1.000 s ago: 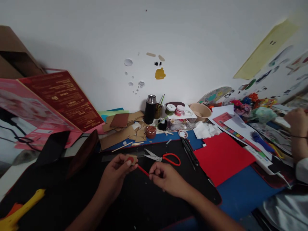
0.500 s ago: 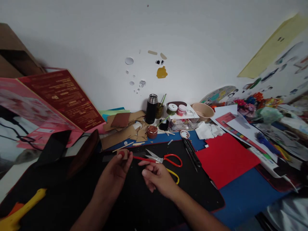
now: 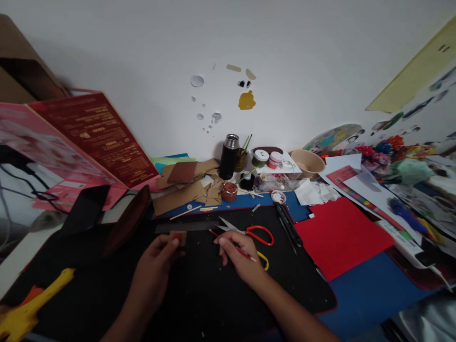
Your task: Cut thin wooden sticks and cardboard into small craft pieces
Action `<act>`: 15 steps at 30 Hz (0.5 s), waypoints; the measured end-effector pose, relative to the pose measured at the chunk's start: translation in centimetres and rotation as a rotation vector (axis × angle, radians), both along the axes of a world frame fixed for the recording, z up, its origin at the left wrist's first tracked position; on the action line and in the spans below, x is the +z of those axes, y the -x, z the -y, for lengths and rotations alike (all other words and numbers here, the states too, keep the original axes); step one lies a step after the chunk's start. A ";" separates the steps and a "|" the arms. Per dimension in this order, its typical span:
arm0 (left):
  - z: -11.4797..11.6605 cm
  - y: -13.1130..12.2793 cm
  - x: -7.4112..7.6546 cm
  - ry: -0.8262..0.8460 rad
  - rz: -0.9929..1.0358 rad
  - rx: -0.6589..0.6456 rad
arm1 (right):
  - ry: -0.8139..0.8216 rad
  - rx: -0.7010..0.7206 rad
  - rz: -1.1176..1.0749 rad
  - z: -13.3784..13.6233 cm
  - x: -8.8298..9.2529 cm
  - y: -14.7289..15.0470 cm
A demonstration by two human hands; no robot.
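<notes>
My left hand point(image 3: 156, 259) pinches a small brown cardboard piece with a red spot point(image 3: 177, 236) just above the black mat point(image 3: 199, 299). My right hand point(image 3: 238, 259) holds a thin red stick point(image 3: 233, 245), a brush or pencil, like a pen, with its tip pointing left over the mat. Red-handled scissors point(image 3: 249, 231) lie just beyond my right hand, and a yellow loop point(image 3: 264, 259) peeks out to the right of it. A dark flat ruler point(image 3: 187, 226) lies on the mat beyond the cardboard piece.
A red paper sheet point(image 3: 340, 235) lies right of the mat on the blue table cover. Cardboard scraps point(image 3: 185, 190), a black flask point(image 3: 229, 156), paint pots point(image 3: 267, 159) and a bowl point(image 3: 308, 164) stand by the wall. A yellow tool point(image 3: 32, 304) lies at bottom left, and black pens point(image 3: 287, 223) at the mat's right edge.
The red stick has come away from the cardboard piece; my right hand has turned it into a writing grip. The view has shifted left, and another person's hand at far right is gone from sight.
</notes>
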State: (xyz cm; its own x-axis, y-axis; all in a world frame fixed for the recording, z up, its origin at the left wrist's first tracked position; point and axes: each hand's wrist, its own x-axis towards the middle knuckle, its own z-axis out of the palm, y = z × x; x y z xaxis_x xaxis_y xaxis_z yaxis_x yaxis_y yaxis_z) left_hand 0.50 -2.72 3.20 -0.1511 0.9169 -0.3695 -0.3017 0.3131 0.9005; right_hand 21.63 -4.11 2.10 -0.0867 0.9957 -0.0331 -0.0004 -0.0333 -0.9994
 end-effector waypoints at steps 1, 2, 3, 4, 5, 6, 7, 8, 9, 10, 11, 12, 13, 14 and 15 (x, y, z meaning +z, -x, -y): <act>-0.1 0.6 0.1 -0.007 -0.083 -0.088 | -0.061 0.042 0.104 0.3 0.0 -0.2; -0.1 1.1 0.2 -0.013 -0.156 -0.187 | -0.134 0.095 0.210 0.6 0.0 -0.4; -0.1 1.4 0.3 -0.018 -0.221 -0.283 | -0.206 0.156 0.301 0.8 0.0 -0.6; -0.1 1.5 0.4 -0.026 -0.282 -0.364 | -0.268 0.210 0.370 1.0 0.1 -0.7; 0.0 1.5 0.5 -0.039 -0.343 -0.425 | -0.315 0.246 0.419 1.0 0.1 -0.9; 0.0 1.4 0.6 -0.052 -0.406 -0.472 | -0.339 0.256 0.448 0.8 0.0 -1.1; -0.1 1.3 0.7 -0.067 -0.467 -0.511 | -0.335 0.241 0.460 0.5 -0.1 -1.4; -0.1 1.1 0.8 -0.085 -0.519 -0.545 | -0.314 0.198 0.468 0.1 -0.2 -1.7; -0.2 0.8 0.8 -0.111 -0.564 -0.575 | -0.278 0.139 0.465 -0.5 -0.4 -2.1; -0.4 0.6 0.8 -0.141 -0.602 -0.602 | -0.208 0.087 0.426 -1.2 -0.6 -2.5; -0.6 0.3 0.7 -0.172 -0.636 -0.625 | -0.145 0.017 0.361 -1.9 -0.8 -2.9; -0.9 0.0 0.6 -0.203 -0.665 -0.647 | -0.099 -0.020 0.309 -2.7 -0.9 -3.2; -1.2 -0.2 0.4 -0.232 -0.693 -0.666 | -0.090 -0.059 0.274 -3.3 -1.0 -3.4; -1.5 -0.5 0.2 -0.258 -0.720 -0.686 | -0.095 -0.091 0.247 -3.9 -1.1 -3.6; -1.7 -0.6 0.0 -0.280 -0.744 -0.709 | -0.095 -0.145 0.207 -4.2 -1.1 -3.6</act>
State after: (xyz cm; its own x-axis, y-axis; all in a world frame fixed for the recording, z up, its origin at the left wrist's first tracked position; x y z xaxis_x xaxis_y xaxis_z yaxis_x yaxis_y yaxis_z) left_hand 1.14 -0.97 3.17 0.3500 0.9219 -0.1664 0.5241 -0.0454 0.8505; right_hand 25.25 0.14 0.97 0.0557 0.9967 0.0589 0.2062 0.0462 -0.9774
